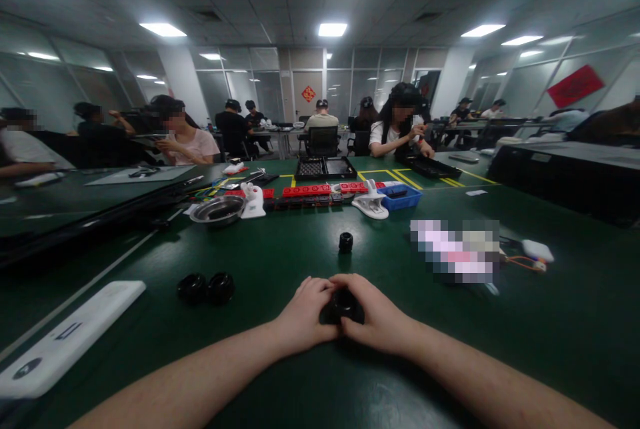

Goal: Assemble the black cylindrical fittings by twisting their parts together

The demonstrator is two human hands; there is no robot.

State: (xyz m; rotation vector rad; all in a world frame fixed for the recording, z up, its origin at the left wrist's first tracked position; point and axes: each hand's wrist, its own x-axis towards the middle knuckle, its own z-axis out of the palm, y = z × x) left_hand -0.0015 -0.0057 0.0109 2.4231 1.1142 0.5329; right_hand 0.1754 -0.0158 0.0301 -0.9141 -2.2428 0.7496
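Note:
Both hands meet near the front middle of the green table, wrapped round a black, round, ring-like part (346, 303) with a hollow in its top. My left hand (306, 314) closes on it from the left, my right hand (379, 314) from the right, and the fingertips nearly touch. Much of the part is hidden behind the fingers. Straight beyond it stands a smaller black ribbed cylinder (345, 242). Off to the left, two glossy black round parts, one (191, 289) beside the other (221, 287), lie close together.
A long white panel (75, 335) lies at left. Farther back are a metal bowl (218, 210), a red strip (306, 190), a white clamp-like piece (371, 203) and a blue bin (403, 197). A large black box (570, 179) stands right. Several people sit beyond.

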